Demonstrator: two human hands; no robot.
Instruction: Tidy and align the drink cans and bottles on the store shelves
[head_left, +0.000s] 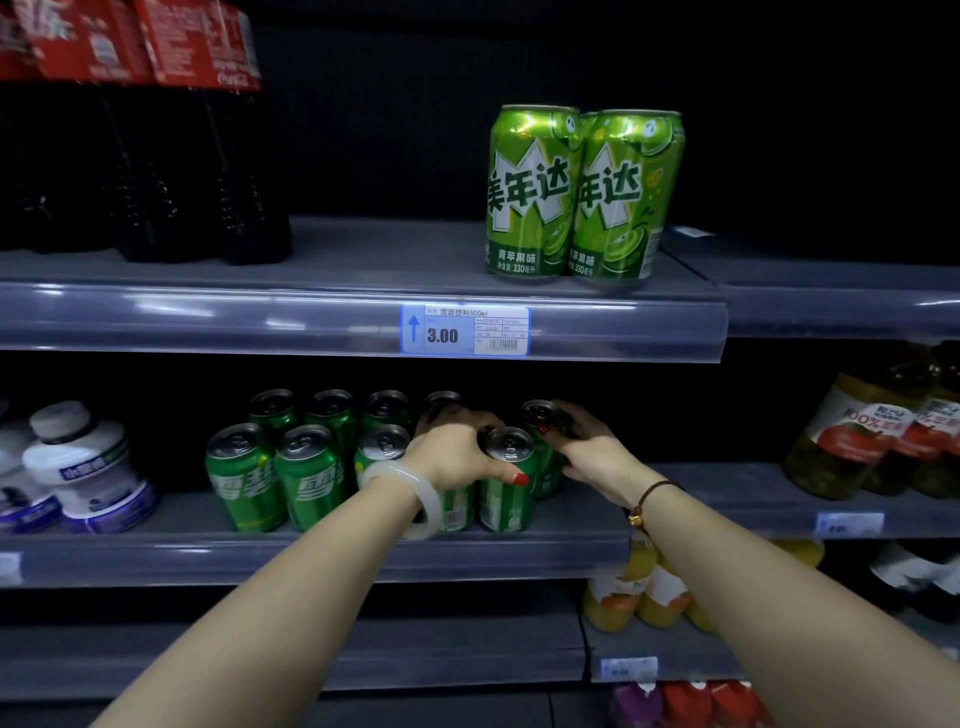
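Note:
Several dark green soda cans (306, 473) stand in two rows on the middle shelf (311, 561). My left hand (457, 457) grips a front-row can, mostly hidden under it, with its thumb against the rightmost front can (508, 480). My right hand (587, 441) wraps around a back-row can (540, 415) at the right end of the group. On the upper shelf (363, 270) stand light green apple soda cans (535, 192), two in front and one partly hidden behind.
Dark cola bottles (156, 171) with red labels stand at the upper left. White-capped bottles (83, 467) sit left of the cans, juice jars (872, 426) at the right. Orange juice bottles (639, 592) fill the lower shelf. A 3.00 price tag (465, 331) hangs on the upper rail.

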